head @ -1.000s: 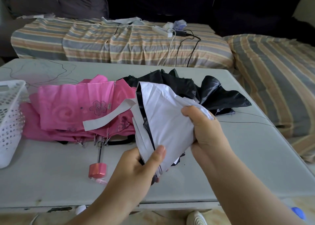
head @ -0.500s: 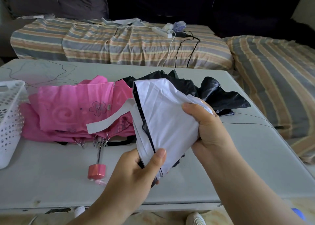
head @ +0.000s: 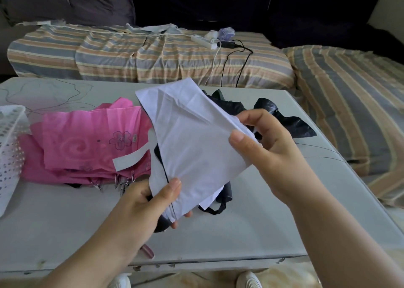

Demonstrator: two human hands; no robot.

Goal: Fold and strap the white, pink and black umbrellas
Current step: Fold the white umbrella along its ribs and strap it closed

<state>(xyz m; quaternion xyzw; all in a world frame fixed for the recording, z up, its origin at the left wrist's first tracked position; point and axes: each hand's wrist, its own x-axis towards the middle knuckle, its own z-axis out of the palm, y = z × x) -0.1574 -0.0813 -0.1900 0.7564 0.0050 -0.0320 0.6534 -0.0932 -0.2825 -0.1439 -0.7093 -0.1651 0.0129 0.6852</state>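
Observation:
The white umbrella with a black lining is lifted over the table's middle, its canopy spread in a flat panel. My left hand grips its lower end, thumb on the white cloth. My right hand pinches a fold at the panel's right edge. Its grey-white strap hangs loose over the pink umbrella, which lies collapsed on the left with its metal shaft showing. The black umbrella lies crumpled behind my right hand, partly hidden.
A white perforated basket stands at the left edge of the grey table. Beyond it is a striped sofa with a power strip and cables. Striped bedding lies at the right.
The white canopy has been raised and spread wider, its top corner now higher and farther back. My right hand shifted from gripping the bunched cloth to pinching a fold at the right edge.

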